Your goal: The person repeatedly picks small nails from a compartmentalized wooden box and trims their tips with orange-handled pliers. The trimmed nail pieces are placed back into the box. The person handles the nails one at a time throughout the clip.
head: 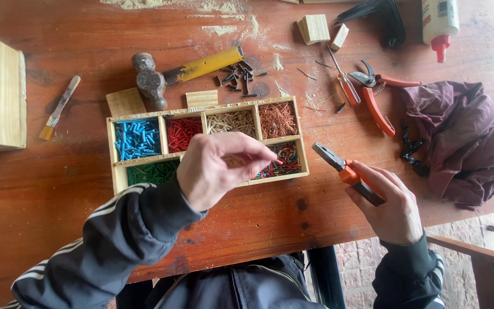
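left hand point(215, 169), fingers pinching a small red stick point(279, 162) over the wooden tray point(294, 123) near the counter's front edge; right hand point(389, 203) closed around orange pliers point(347, 171). most compartments already hold sorted sticks.

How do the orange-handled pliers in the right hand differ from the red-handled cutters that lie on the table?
The pliers are held up in the right hand, jaws closed; the cutters lie flat and untouched on the table, handles spread apart. The pliers show a straight, blunt grey nose; the cutters have short curved blades. The pliers' grip is orange with black; the cutters' handles are plain red. Both are two-handled metal hand tools.
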